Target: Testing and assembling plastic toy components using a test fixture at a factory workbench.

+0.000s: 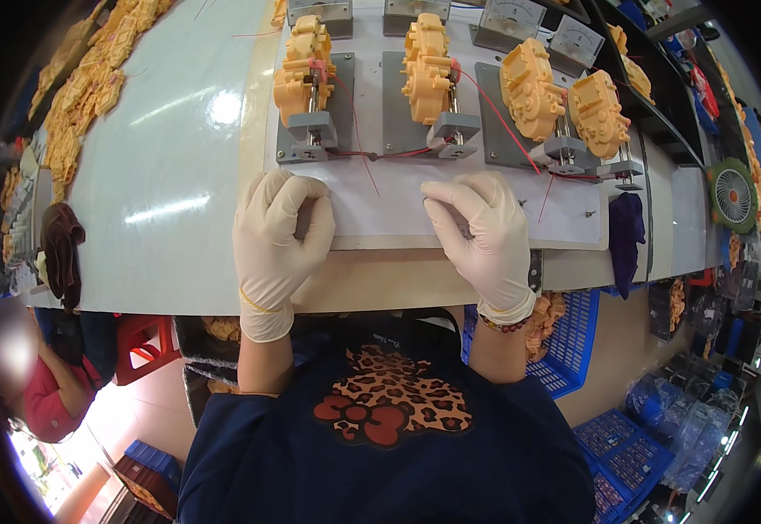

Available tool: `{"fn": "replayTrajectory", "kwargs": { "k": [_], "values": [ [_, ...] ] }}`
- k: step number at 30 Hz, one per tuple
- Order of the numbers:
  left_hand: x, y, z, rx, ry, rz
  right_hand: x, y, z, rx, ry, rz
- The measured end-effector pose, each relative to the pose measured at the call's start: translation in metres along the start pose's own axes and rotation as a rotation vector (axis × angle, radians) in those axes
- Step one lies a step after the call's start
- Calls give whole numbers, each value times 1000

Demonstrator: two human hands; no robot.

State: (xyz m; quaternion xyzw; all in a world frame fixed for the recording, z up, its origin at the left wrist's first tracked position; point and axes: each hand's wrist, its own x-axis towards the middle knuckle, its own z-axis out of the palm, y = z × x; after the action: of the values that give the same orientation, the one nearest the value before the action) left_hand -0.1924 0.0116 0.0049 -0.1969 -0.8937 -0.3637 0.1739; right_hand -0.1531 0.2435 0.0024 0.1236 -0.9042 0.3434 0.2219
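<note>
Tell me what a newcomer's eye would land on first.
Likely the row of yellow-orange housings on gray bases at the top middle. Next, the white-gloved left hand and right hand, just below them. A green fan stands out at the right.

The left hand (pixel 280 231) and right hand (pixel 482 236), gloved in white, are curling over a pale board (pixel 389 211).
From the middle, orange-yellow housings (pixel 425 83) are sitting on grey fixtures (pixel 394 100) between eleven and two o'clock; a green fan (pixel 734 194) is standing near three.
</note>
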Motion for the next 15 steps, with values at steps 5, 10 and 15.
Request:
{"fn": "replayTrajectory", "kwargs": {
  "k": [5, 10, 15],
  "values": [
    [-1, 1, 0, 3, 4, -7, 3, -3, -1, -4, 24, -18],
    [0, 1, -1, 14, 2, 3, 0, -1, -2, -5, -29, 18],
    [-2, -3, 2, 2, 24, 11, 0, 1, -1, -8, -11, -11]
  ]
}}
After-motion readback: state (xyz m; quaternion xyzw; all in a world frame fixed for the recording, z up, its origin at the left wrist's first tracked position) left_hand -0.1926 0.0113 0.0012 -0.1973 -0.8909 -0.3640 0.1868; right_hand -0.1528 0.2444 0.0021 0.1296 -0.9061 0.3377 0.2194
